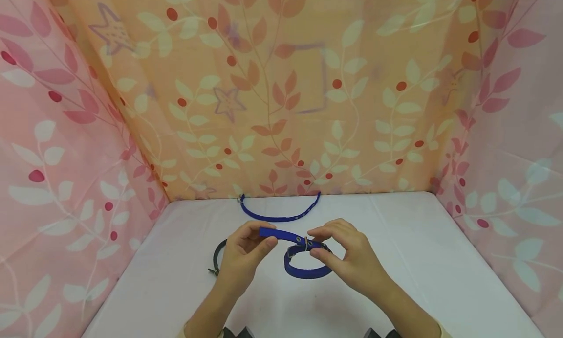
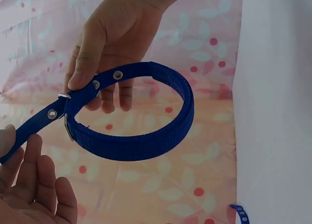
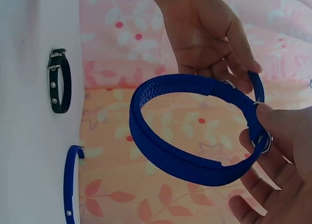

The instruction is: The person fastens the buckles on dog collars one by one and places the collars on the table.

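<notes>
Adjusting a collar (image 1: pixel 308 273), seemingly.
Left hand (image 1: pixel 242 252) pinches its tail (image 1: pixel 286 236), right hand (image 1: pixel 354 257) beside its buckle (image 1: pixel 306 243); next slide likely needs steadiness.

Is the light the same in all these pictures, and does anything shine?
Head view: brightest, softly lit, with a faint shadow on the white table below the held blue collar; left wrist view: dimmer, the metal buckle showing a pale shine; right wrist view: also dim, pale eyelets on the dark collar.

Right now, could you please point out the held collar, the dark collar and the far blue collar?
Held collar (image 1: pixel 308 274), head view, loop's front.
Dark collar (image 3: pixel 68 87), right wrist view, loop's side.
Far blue collar (image 1: pixel 277 219), head view, strap middle.
</notes>
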`<state>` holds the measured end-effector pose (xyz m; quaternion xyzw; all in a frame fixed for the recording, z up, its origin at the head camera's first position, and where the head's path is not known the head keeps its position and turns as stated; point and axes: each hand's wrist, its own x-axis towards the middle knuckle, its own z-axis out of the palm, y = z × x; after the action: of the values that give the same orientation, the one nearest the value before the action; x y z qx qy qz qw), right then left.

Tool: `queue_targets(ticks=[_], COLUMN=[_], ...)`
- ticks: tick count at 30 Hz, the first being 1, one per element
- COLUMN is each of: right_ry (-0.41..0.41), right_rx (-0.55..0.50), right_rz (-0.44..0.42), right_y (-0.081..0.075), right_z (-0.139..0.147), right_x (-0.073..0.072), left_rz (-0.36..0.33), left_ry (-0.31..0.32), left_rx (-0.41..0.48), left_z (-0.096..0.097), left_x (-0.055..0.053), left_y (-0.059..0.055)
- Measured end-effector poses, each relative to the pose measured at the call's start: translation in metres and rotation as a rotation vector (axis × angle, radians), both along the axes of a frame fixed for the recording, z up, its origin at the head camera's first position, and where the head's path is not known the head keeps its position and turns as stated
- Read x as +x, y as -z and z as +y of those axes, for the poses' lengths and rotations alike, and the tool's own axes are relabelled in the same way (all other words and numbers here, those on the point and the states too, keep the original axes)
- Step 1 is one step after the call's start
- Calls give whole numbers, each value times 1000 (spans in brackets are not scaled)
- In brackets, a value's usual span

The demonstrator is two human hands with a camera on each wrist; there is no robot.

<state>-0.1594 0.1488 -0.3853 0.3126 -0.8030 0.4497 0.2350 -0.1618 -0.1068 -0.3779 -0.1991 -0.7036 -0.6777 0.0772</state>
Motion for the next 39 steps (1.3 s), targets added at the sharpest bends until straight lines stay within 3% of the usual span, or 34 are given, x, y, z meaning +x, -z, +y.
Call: queue_targets(ticks=[4, 10, 18, 23, 31, 39], right_ry=[7, 33, 23, 61, 63, -39], right_rx=[9, -13, -86, -112, -110, -88], right_rz=[-1, -23, -136, -152, -140, -80], right_y=[0, 3, 4, 3, 2, 3], right_z=[-1, 0, 0, -2, -3, -1], right_x=[-1, -3, -2, 1, 2, 0], left_rz=[-3, 9, -76, -28, 25, 103], left_ry=[12, 49, 115, 118, 86, 120], left_rx=[-20, -127, -179, -239, -207, -130], left_z=[1, 0, 7, 14, 22, 26], left_x=[0, -3, -5, -4, 0, 2], left_y=[0, 3, 8, 15, 22, 26])
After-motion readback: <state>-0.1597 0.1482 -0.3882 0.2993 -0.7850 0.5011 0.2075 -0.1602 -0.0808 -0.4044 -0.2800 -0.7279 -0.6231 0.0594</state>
